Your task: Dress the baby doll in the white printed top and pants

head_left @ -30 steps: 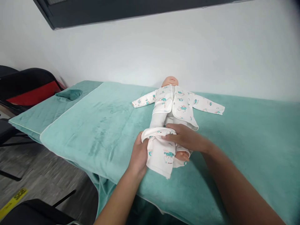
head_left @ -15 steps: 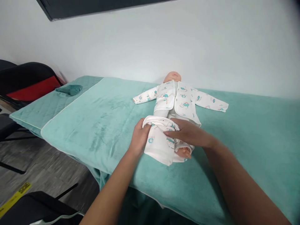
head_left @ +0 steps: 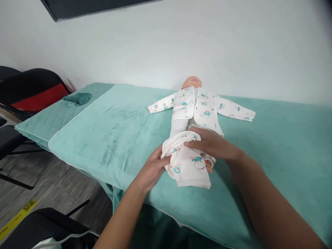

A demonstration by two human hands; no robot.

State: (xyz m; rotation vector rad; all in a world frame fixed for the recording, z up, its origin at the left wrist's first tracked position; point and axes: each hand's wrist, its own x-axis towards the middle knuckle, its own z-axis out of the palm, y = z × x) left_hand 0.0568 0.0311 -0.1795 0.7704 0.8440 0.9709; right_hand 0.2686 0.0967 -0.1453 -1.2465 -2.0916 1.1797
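Pants leg (head_left: 190,167) swung R twd foot (head_left: 209,166).

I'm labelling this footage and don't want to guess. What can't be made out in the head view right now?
All in the head view:
- One foot of the doll: hidden by the bunched trousers.
- Most fingertips of the left hand: behind the trousers' cloth.
- Any doll's hand inside the picture-right sleeve: covered by it.
- Dark panel: cut off by the top edge.
- Print on the yellow strip: too small, blurred.
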